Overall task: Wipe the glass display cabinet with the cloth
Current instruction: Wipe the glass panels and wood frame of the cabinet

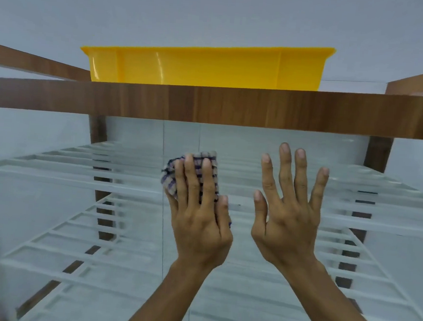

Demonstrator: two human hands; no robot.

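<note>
The glass display cabinet (75,200) fills the view, with a wood-grain frame and glass front panes. My left hand (199,210) presses a bunched purple-and-beige checked cloth (171,180) flat against the glass, just right of the vertical seam between two panes. The cloth shows above and left of my fingers. My right hand (290,212) lies flat on the glass beside it, fingers spread and pointing up, holding nothing. Both forearms come up from the bottom edge.
A wide wooden top rail (235,106) crosses above my hands. A yellow plastic tray (207,69) sits on top of the cabinet. Inside, white slatted shelves (96,260) show at two levels. Brown back posts stand left and right. A pale wall is behind.
</note>
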